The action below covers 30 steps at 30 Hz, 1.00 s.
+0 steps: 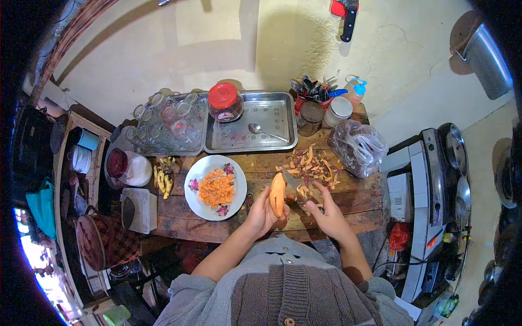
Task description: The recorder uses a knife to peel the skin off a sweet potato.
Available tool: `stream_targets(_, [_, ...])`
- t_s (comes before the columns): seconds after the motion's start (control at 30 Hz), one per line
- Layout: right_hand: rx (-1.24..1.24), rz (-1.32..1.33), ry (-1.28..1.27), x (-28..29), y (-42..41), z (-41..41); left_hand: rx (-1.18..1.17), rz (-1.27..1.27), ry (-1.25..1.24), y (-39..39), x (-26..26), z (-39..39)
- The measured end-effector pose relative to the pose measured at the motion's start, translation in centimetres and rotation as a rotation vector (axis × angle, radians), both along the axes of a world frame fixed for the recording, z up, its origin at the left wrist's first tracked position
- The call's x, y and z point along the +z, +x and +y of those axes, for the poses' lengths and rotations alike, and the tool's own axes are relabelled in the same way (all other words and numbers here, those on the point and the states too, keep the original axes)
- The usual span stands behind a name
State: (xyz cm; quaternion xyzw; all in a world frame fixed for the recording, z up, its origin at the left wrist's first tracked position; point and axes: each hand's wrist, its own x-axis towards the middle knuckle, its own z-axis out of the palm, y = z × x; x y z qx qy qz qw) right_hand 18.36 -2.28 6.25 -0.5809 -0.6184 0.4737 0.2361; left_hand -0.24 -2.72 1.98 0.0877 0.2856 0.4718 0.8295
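A peeled orange sweet potato [278, 194] rests upright in my left hand [261, 214], its fingers wrapped around the lower part. Beside it, a knife blade [290, 178] slants up and left from my right hand [329, 216]. The knife's handle is mostly hidden by the thumb and fingers. Orange and purple peelings [312, 165] lie scattered on the wooden table beyond the right hand, with some close to its fingertips. To the left of my hands, a white floral plate [195, 208] holds small orange cubes [216, 188].
Behind the plate stand a metal tray [261, 110] with a spoon [267, 131] and red-lidded jar [224, 102], and another tray of glasses [171, 118]. A plastic bag [359, 148] sits right. Bananas [165, 179] and a plastic container [140, 210] are left. A gas stove [436, 175] stands far right.
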Motion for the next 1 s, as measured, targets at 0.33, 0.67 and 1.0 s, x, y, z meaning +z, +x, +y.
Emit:
stream_targets(0.33, [0.249,0.064,0.008,1.6,-0.5,-1.1,-0.103,0.128,0.176,-1.8,-1.8,0.1])
stream_targets(0.67, [0.309,-0.173,-0.045,3.3,-1.4,-1.3,0.067,0.152,0.268,0.9,1.4,0.3])
stream_targets(1.0, [0.272,-0.333,0.11,4.3,-1.7,-1.6,-0.01,0.041,0.263,0.4,1.6,-0.7])
